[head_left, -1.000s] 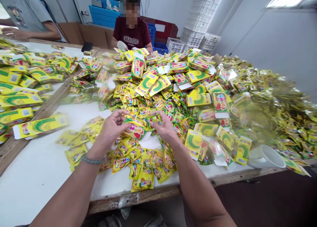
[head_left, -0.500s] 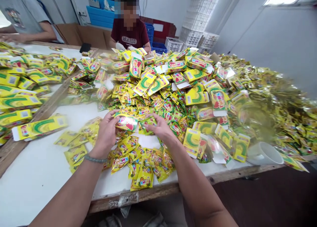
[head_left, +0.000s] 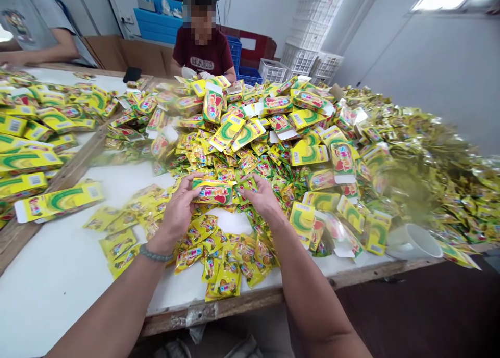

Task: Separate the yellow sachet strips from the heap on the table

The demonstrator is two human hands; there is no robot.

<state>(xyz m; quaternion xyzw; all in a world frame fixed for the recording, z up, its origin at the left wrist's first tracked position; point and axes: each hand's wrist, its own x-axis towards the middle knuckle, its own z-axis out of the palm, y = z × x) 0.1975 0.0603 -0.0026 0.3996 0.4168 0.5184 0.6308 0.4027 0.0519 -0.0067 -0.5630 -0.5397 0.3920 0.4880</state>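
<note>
My left hand (head_left: pixel 182 204) is closed around the left end of a small yellow and green candy box (head_left: pixel 214 192), held level above the table. At the box's right end, my right hand (head_left: pixel 260 196) pinches a green candy packet (head_left: pixel 245 185) against the opening. How far the packet sits inside cannot be made out. Below my hands lie loose yellow packets (head_left: pixel 222 280), and more yellow packets (head_left: pixel 121 243) spread to the left of my wrist. A heap of packets and open boxes (head_left: pixel 234 131) rises just beyond my fingers.
A white tub (head_left: pixel 416 242) lies on its side near the table's front edge. A wooden strip (head_left: pixel 74 162) divides the table, with filled-looking boxes (head_left: pixel 29 160) on its left. Across the table sits a person in a maroon shirt (head_left: pixel 203 50); another person (head_left: pixel 42 29) is at far left.
The box has turned level and shifted right, and its right end now meets the packet. Half a second ago a small gap lay between them. My left hand moved right with the box.
</note>
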